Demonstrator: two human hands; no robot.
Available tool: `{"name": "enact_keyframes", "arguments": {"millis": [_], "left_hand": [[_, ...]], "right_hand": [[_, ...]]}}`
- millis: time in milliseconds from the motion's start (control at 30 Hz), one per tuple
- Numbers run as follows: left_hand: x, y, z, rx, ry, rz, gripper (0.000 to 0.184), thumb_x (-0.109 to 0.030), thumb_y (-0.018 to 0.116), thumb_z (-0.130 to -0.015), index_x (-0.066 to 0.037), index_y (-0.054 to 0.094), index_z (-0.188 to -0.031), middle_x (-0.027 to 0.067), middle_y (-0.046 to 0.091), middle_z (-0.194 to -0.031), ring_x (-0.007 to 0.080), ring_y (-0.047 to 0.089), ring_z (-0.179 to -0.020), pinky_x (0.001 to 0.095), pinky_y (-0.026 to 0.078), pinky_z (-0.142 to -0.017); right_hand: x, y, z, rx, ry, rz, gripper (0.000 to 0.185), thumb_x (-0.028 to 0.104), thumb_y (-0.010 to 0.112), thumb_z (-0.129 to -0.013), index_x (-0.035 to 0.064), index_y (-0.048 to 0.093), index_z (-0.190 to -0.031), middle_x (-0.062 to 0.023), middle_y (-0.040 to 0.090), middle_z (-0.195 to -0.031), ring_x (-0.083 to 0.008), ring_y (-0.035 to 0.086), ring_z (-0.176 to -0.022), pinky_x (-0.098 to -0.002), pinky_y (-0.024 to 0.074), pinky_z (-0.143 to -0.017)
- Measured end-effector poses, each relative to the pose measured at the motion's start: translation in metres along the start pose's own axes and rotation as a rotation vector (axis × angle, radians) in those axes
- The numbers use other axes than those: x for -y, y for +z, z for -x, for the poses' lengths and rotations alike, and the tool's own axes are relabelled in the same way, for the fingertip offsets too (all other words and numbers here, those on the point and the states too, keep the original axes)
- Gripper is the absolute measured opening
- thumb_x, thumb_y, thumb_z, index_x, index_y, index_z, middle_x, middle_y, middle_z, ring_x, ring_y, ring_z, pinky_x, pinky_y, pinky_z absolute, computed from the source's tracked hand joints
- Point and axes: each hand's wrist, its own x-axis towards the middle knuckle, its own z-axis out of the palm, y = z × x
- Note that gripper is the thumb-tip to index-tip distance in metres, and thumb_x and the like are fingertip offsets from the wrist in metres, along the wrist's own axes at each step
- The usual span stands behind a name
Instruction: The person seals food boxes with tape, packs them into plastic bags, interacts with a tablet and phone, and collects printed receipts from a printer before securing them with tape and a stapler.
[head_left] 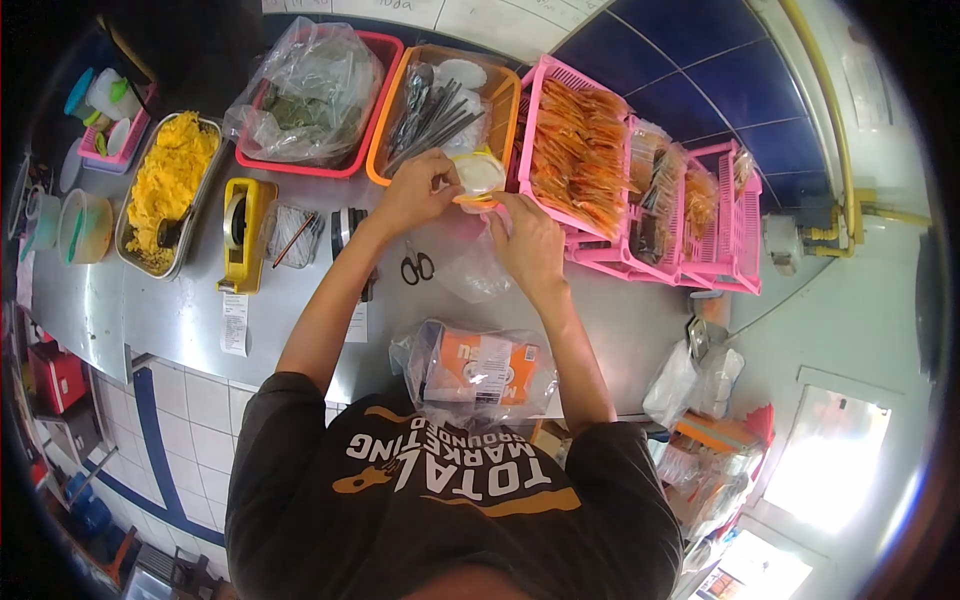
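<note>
My left hand (428,190) is closed, its fingertips pinching one end of a small orange-and-yellow strip or packet (478,200). My right hand (532,240) is also closed, holding the packet's other end; its exact kind is unclear. Just behind the fingers is a pale round thing with a yellow rim (480,173). Below the hands, a clear plastic bag (472,268) lies on the steel counter, close to my right hand. Black-handled scissors (417,268) rest left of that bag. Nearer my body sits a clear-wrapped package with an orange label (485,368).
An orange basket (374,150) holds dark cutlery. Pink baskets (700,265) at right carry bagged orange food (578,150). Left stand a yellow tape dispenser (243,235), a metal tray (172,268) of yellow food and a red tray (350,172) with a bag of greens.
</note>
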Motion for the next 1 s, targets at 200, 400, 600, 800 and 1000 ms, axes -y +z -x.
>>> {"name": "enact_keyframes", "arguments": {"millis": [200, 400, 600, 800, 1000], "left_hand": [[-0.001, 0.001, -0.008, 0.031, 0.116, -0.026, 0.010, -0.002, 0.069, -0.076, 0.001, 0.067, -0.085, 0.0171, 0.067, -0.086, 0.0307, 0.066, -0.071, 0.0406, 0.050, -0.067], [-0.009, -0.003, -0.010, 0.104, 0.004, -0.013, 0.008, -0.002, 0.070, -0.082, 0.001, 0.064, -0.087, 0.0115, 0.067, -0.079, 0.0230, 0.063, -0.067, 0.0350, 0.047, -0.063], [-0.020, -0.011, -0.011, -0.017, 0.208, -0.020, 0.017, 0.003, 0.069, -0.081, 0.000, 0.060, -0.095, 0.0146, 0.065, -0.078, 0.0279, 0.065, -0.067, 0.0379, 0.050, -0.065], [-0.024, 0.002, -0.011, -0.301, 0.128, 0.239, 0.024, 0.000, 0.071, -0.083, -0.002, 0.065, -0.106, 0.0134, 0.067, -0.086, 0.0224, 0.064, -0.067, 0.0358, 0.050, -0.065], [0.023, 0.013, 0.002, -0.071, 0.242, -0.252, 0.039, -0.020, 0.078, -0.082, -0.003, 0.070, -0.116, 0.0174, 0.073, -0.105, 0.0335, 0.070, -0.089, 0.0434, 0.053, -0.077]], "right_hand": [[0.004, 0.010, -0.006, -0.116, -0.021, -0.069, 0.024, 0.016, 0.070, -0.090, 0.0060, 0.069, -0.112, -0.0120, 0.070, -0.101, -0.0347, 0.070, -0.083, -0.0447, 0.0566, -0.070], [-0.001, 0.021, -0.023, 0.010, -0.036, -0.025, 0.026, 0.015, 0.071, -0.088, 0.0063, 0.070, -0.113, -0.0127, 0.071, -0.106, -0.0349, 0.071, -0.088, -0.0444, 0.0572, -0.072], [0.011, 0.018, -0.026, -0.142, 0.012, -0.155, 0.022, 0.016, 0.073, -0.087, 0.0033, 0.071, -0.104, -0.0138, 0.072, -0.106, -0.0365, 0.071, -0.087, -0.0451, 0.0566, -0.074], [0.000, 0.027, -0.034, -0.248, 0.097, -0.421, 0.016, 0.010, 0.073, -0.087, -0.0009, 0.070, -0.099, -0.0190, 0.072, -0.092, -0.0368, 0.070, -0.083, -0.0432, 0.0540, -0.072], [-0.002, 0.016, -0.033, -0.416, 0.230, -0.633, 0.012, 0.009, 0.069, -0.095, -0.0021, 0.064, -0.095, -0.0097, 0.068, -0.084, -0.0159, 0.061, -0.076, -0.0319, 0.0486, -0.071]]}}
